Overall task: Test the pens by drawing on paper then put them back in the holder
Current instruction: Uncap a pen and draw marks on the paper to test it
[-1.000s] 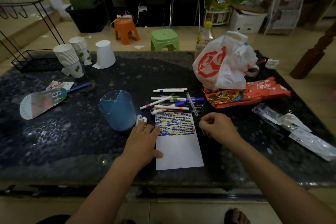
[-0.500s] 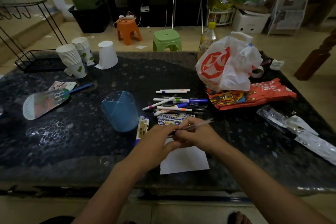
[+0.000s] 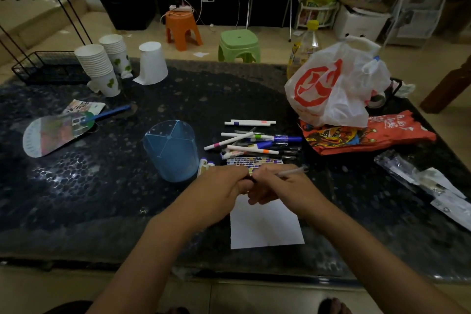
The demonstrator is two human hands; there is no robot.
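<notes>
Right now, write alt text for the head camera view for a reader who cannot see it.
Two bare hands, the left hand and the right hand, meet over a sheet of paper and hold a clear pen between them. Loose pens lie behind the paper, and a blue pen holder stands to the left on the dark table.
</notes>
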